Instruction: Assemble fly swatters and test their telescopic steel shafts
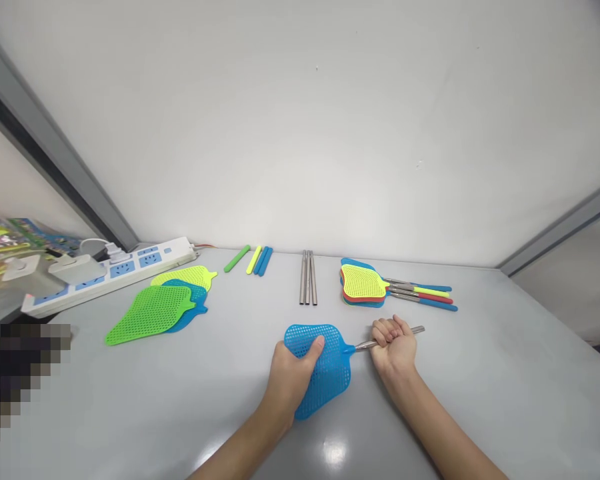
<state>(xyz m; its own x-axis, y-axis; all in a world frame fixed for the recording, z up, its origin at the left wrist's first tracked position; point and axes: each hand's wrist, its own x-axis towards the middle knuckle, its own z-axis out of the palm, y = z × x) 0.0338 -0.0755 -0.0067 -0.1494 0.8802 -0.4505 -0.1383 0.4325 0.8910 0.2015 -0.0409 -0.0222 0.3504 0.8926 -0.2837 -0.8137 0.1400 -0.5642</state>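
My left hand [293, 373] grips a blue fly swatter head [330, 370], thumb on top of its perforated face. A metal rod [365, 345] joins the head at its narrow neck. My right hand [395, 343] is wrapped around that rod, palm turned up, and the rod's bare end sticks out to the right of the fist. Behind my hands, three metal rods [308, 280] lie side by side. At the back right is a stack of fly swatters [365, 281] in yellow, red and blue, with coloured grips on their handles.
Loose green [147, 313], blue and yellow swatter heads overlap on the left. Green [237, 259], yellow and blue handle grips lie near the wall. A power strip [180, 250] with plugged-in adapters runs along the table's left edge. A wall [300, 133] bounds the back.
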